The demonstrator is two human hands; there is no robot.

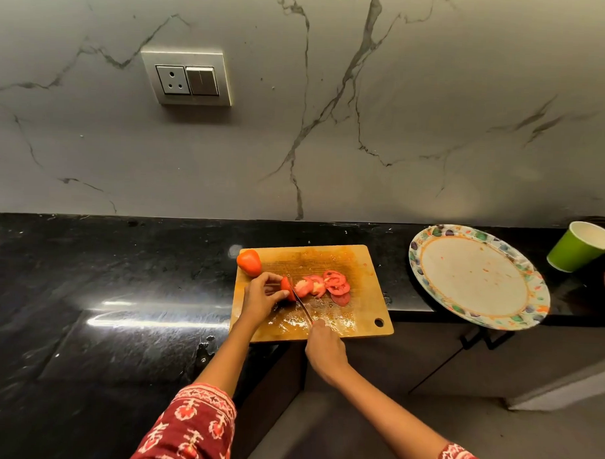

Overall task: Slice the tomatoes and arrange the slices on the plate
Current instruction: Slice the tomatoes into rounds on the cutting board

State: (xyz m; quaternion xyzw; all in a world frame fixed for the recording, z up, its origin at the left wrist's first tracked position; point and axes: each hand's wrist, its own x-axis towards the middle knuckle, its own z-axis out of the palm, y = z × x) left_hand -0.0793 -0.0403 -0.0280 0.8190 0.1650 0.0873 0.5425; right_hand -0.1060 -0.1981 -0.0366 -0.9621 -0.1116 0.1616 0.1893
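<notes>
On the wet wooden cutting board [361,265], my left hand [259,296] pinches the remaining end of a tomato [286,287]. My right hand [324,347] grips the handle of a knife [302,305], whose blade cuts down right beside the tomato end. Several cut slices [330,283] lie fanned out just right of the blade. A whole tomato [249,261] rests at the board's far left corner. The flower-rimmed plate [477,280] lies to the right with no slices on it, only small red smears.
A green paper cup [580,246] lies tipped at the far right next to the plate. The black stone counter [103,291] stretches left; its front edge runs just under the board and plate. A marble wall with a socket [188,76] stands behind.
</notes>
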